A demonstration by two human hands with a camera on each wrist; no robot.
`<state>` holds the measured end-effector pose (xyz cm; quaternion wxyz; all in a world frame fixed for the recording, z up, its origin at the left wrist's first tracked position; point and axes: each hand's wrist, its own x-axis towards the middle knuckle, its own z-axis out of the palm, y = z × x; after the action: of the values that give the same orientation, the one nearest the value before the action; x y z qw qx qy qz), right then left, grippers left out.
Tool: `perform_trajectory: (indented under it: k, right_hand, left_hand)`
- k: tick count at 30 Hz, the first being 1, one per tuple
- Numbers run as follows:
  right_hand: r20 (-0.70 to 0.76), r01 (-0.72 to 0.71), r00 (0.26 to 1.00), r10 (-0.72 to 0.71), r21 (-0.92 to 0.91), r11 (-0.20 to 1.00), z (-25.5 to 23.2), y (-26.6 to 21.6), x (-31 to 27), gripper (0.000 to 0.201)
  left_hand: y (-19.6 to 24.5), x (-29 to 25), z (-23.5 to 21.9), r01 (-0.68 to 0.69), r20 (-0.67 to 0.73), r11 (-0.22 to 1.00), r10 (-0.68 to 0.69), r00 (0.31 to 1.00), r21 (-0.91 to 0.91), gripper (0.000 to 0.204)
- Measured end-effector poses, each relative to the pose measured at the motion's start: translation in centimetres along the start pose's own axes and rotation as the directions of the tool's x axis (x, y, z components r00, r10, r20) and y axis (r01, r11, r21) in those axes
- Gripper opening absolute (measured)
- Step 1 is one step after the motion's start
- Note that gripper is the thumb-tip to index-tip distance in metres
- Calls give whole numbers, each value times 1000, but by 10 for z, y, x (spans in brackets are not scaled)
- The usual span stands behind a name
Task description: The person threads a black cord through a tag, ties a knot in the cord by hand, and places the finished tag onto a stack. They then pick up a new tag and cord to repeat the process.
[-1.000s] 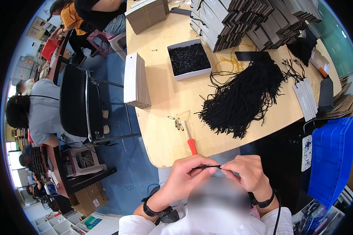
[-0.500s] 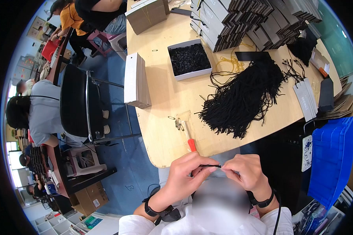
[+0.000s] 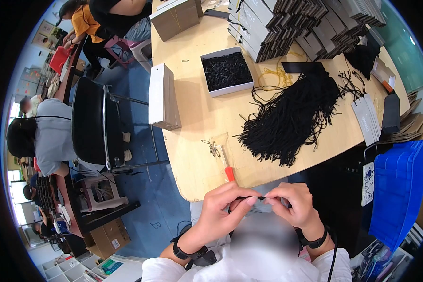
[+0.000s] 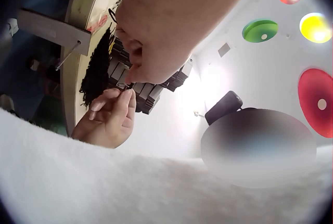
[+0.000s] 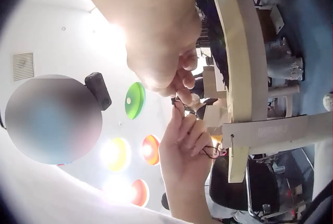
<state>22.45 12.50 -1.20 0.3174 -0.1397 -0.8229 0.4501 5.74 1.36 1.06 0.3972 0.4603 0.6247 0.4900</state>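
Note:
A thin black cord (image 3: pixel 262 198) runs between both hands, in front of the table's near edge. My left hand (image 3: pixel 225 203) pinches it between thumb and forefinger. From the other side, my right hand (image 3: pixel 292 203) pinches its end with thumb and fingertips, close to the left fingertips. In the right wrist view a loop of the cord (image 5: pixel 210 152) hangs out below the left hand's fingers (image 5: pixel 195 135). The left wrist view shows the fingertips of both hands meeting at a small dark part of the cord (image 4: pixel 129 86).
On the table (image 3: pixel 197 174) lie a heap of black cords (image 3: pixel 291 117), a white box of small black pieces (image 3: pixel 227 70), a stack of grey tags (image 3: pixel 163 98), large tag piles (image 3: pixel 272 28) and a red-handled tool (image 3: pixel 229 174). A blue crate (image 3: pixel 395 188) stands right.
My right fingers have shifted along the cord's end, and their grip has spread slightly. Less of the cord shows along the left fingers. The left hand stays nearly in place.

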Motion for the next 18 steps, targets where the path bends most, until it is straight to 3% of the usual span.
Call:
perform_trajectory:
  k: [2, 4, 6, 7, 9, 13, 17, 18]
  right_hand:
    - [-19, -42, 999, 43, 72, 997, 2, -1, 0, 19]
    - [-17, -199, 979, 204, 170, 965, 4, -5, -2, 14]
    - [-20, -245, 966, 257, 235, 940, 7, -6, -5, 13]
    - [-19, -290, 951, 309, 300, 909, 8, -7, -5, 12]
    - [-14, -281, 955, 297, 282, 917, 9, -6, -5, 13]
    - [-40, -207, 975, 220, 212, 955, 13, -4, -4, 17]
    - [-19, -202, 978, 208, 166, 965, 11, -5, -2, 15]
    - [5, -266, 963, 271, 212, 941, 11, -6, -2, 14]
  left_hand:
    - [-2, -1, 1, 53, 6, 998, -53, 999, -46, 9]
    - [-2, -2, 1, 106, 16, 990, -105, 994, -91, 8]
    - [1, -3, 1, 301, 96, 899, -286, 954, -317, 9]
    - [1, -2, 1, 300, 96, 900, -284, 954, -317, 9]
    - [0, -1, 1, 327, 107, 845, -312, 944, -423, 11]
    - [-3, -1, 1, 331, 113, 842, -314, 943, -425, 11]
    - [-2, -1, 0, 323, 101, 849, -309, 946, -418, 10]
    - [-2, -1, 0, 324, 100, 848, -312, 945, -420, 10]
